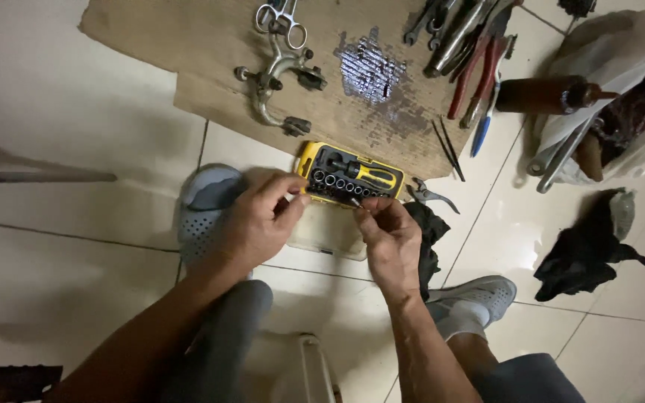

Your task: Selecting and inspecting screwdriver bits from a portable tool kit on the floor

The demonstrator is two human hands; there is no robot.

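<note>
Left hand: the left hand point(263, 220) rests its curled fingers on the near-left edge of the yellow socket set case point(351, 176), seemingly to steady it; it clasps nothing that shows.
Right hand: the right hand point(388, 235) pinches a small metal bit point(355, 201) between thumb and fingertips, just at the case's near rim.
Case: lies open on the tiled floor directly ahead of both hands, with a row of sockets and a yellow-handled screwdriver point(363, 172) seated in it, beyond the pinch.
Beyond the hands: a cardboard sheet point(188, 45) bears a metal brake caliper point(278, 75) and red-handled pliers point(479, 71).
Right of the pinch: small pliers point(431, 195) and a black rag point(584, 250) on the floor.
</note>
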